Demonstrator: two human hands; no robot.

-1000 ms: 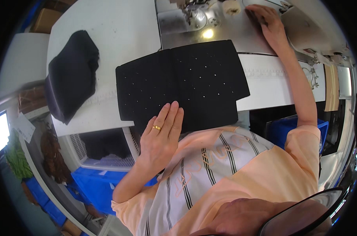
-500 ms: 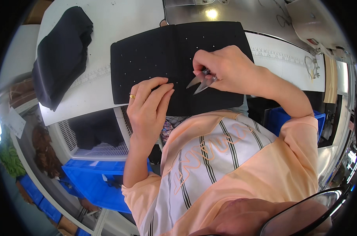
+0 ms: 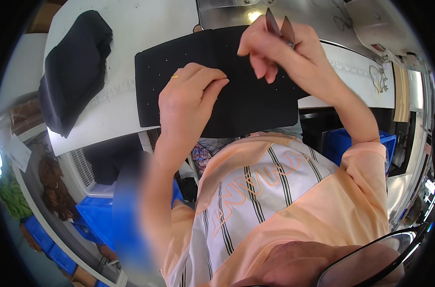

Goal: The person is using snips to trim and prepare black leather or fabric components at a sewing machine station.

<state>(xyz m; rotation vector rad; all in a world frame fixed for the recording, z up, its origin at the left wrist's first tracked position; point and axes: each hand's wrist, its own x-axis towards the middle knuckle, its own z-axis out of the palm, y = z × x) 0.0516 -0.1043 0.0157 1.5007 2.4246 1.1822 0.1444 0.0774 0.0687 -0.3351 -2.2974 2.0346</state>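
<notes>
Black cloth panel [image 3: 255, 112]: one; laid at the front edge of the white table [image 3: 145, 21], near part overhanging toward the lap; long axis run left to right; pale dots scattered, too fine to be counted.
Scissors [image 3: 288, 31]: one pair, two blades; pointed away from the body, held over the panel's far right part.
Right hand [image 3: 301, 60]: one; scissors gripped in it.
Left hand [image 3: 191, 93]: one; placed over the panel's middle, thumb and fingertips narrowly set; whether anything is pinched cannot be told.
Black cloth bundle [image 3: 78, 71]: one; set at left, apart from the panel.
</notes>
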